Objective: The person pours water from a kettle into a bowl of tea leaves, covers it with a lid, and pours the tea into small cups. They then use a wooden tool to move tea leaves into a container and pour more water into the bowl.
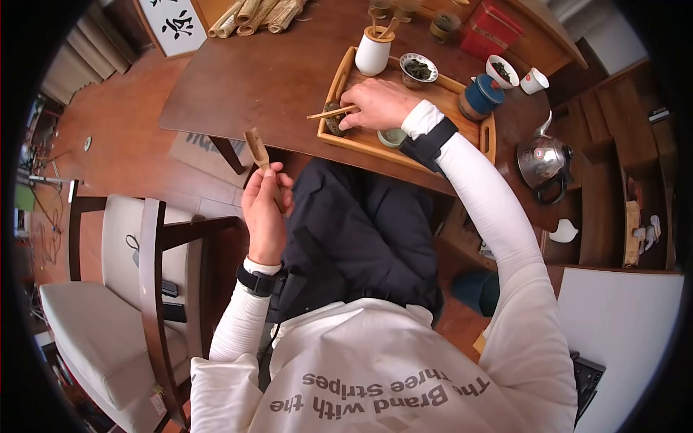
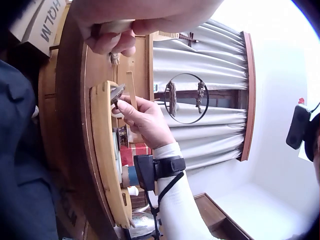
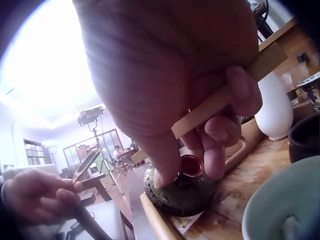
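My left hand [image 1: 265,216] grips the handle of a bamboo tea scoop [image 1: 256,148], held out to the left in front of the table. Over the left end of a wooden tray [image 1: 361,150], my right hand [image 1: 386,103] holds a thin wooden stick [image 1: 328,113] across its fingers. The same hand's thumb and fingertips pinch the top of a small dark round pot [image 3: 175,197] with a raised pattern. A red round part [image 3: 191,166] shows between those fingers. A pale green cup [image 1: 392,137] stands beside the hand, partly hidden beneath the wrist.
In the tray stand a white tool holder [image 1: 373,54] and a bowl of dark leaves [image 1: 419,70]. A blue canister [image 1: 481,99], a white bowl of leaves [image 1: 503,71] and a steel kettle [image 1: 543,160] are to the right. Rolled bamboo mats [image 1: 256,16] lie at the far left.
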{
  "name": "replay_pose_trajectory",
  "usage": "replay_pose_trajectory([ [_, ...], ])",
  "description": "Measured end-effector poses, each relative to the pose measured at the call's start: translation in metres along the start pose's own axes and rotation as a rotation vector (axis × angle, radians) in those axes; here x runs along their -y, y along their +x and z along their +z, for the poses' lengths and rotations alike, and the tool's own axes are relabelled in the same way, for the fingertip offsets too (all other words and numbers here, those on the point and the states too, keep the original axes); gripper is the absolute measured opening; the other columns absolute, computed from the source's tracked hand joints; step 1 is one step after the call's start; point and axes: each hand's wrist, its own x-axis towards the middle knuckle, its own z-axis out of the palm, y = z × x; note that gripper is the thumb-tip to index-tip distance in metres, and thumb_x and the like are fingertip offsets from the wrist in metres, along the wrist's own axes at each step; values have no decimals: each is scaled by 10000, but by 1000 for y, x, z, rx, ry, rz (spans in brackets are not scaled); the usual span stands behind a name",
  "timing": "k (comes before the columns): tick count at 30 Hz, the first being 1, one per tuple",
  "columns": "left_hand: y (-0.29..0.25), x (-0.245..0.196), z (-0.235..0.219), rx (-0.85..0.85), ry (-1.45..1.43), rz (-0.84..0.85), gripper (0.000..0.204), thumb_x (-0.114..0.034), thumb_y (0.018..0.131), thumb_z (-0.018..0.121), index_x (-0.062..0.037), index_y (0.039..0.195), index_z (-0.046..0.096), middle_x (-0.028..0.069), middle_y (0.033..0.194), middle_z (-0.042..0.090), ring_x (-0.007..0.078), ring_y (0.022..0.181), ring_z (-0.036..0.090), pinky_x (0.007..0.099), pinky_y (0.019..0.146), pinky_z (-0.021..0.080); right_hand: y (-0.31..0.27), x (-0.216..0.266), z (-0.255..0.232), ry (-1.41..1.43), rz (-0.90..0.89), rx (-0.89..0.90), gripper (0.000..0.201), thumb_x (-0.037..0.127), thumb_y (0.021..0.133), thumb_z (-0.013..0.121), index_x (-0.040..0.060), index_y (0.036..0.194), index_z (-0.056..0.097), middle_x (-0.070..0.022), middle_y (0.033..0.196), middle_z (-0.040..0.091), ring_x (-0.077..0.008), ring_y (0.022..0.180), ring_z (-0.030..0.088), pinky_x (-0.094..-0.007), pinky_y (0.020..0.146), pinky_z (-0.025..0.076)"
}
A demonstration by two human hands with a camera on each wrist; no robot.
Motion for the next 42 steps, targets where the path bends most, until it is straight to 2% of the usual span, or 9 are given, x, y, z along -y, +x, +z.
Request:
replay_pose_trajectory([
  [14, -19, -3, -116, -53, 336, -72, 234, -275, 1030, 614, -52, 1002, 679, -86, 622, 412, 18, 488, 320, 221, 441, 239, -217, 49, -21, 472, 281, -709, 328, 274, 994, 627, -3, 830, 694, -156, 699, 659, -306, 658, 655, -370, 632, 488],
  [21, -106, 62, -234, -137, 691, -448, 313, -280, 1063, 544, -38, 878, 617, -12, 652, 544, 73, 551, 511, 253, 483, 398, -474, 78, 249, 1028, 1444, -419, 504, 435, 1017, 598, 20, 760, 723, -52, 629, 676, -140, 597, 660, -313, 602, 522],
  [23, -107, 66, -226, -196, 659, -473, 314, -292, 1061, 543, -52, 872, 610, -16, 653, 540, 74, 545, 498, 257, 482, 388, -571, 101, 366, 512, 1098, -182, 368, 328, 1030, 583, 35, 856, 723, -43, 707, 694, -162, 658, 671, -344, 644, 536],
  [25, -108, 77, -236, -269, 628, -490, 314, -305, 1060, 542, -65, 866, 602, -21, 654, 536, 74, 539, 484, 261, 482, 379, -545, 138, 379, 1524, 1495, -543, 255, 251, 1025, 568, 43, 1008, 714, -122, 694, 632, -186, 654, 658, -367, 588, 500],
  [29, -106, 114, -277, -413, 981, -722, 243, -254, 1020, 561, -84, 853, 602, -22, 646, 518, 103, 547, 463, 318, 488, 352, -502, 132, 352, 1415, 1904, -497, 214, 172, 995, 575, -2, 924, 677, -181, 724, 622, -294, 701, 665, -407, 623, 508],
  [31, -137, 138, -338, 23, 1675, 183, 162, -227, 891, 644, -80, 824, 654, 119, 698, 609, 338, 720, 640, 434, 665, 525, -500, 121, 366, 761, 1307, -156, 240, 199, 1006, 577, 17, 881, 671, -122, 729, 641, -290, 683, 636, -391, 643, 511],
  [36, -81, 108, -292, 169, 1831, -829, 343, -266, 988, 424, -53, 925, 685, 230, 897, 691, 412, 844, 643, 457, 681, 485, -526, 131, 450, 1322, 1667, -302, 246, 216, 929, 667, 41, 1101, 660, -130, 990, 687, -293, 965, 656, -367, 874, 518],
  [40, -16, 120, -251, 9, 1488, -478, 423, -329, 985, 445, -36, 788, 679, 174, 707, 691, 397, 684, 663, 486, 589, 477, -441, 63, 335, 710, 1335, 429, 582, 336, 893, 708, 33, 1357, 533, -166, 1283, 593, -274, 1282, 501, -401, 1102, 417],
  [42, 18, 125, -224, 66, 1585, -417, 420, -322, 983, 447, -23, 797, 676, 176, 721, 695, 379, 673, 660, 476, 583, 471, -413, 36, 320, 730, 1367, 216, 393, 262, 927, 651, 34, 1245, 616, -189, 1167, 653, -310, 1122, 601, -410, 973, 488],
])
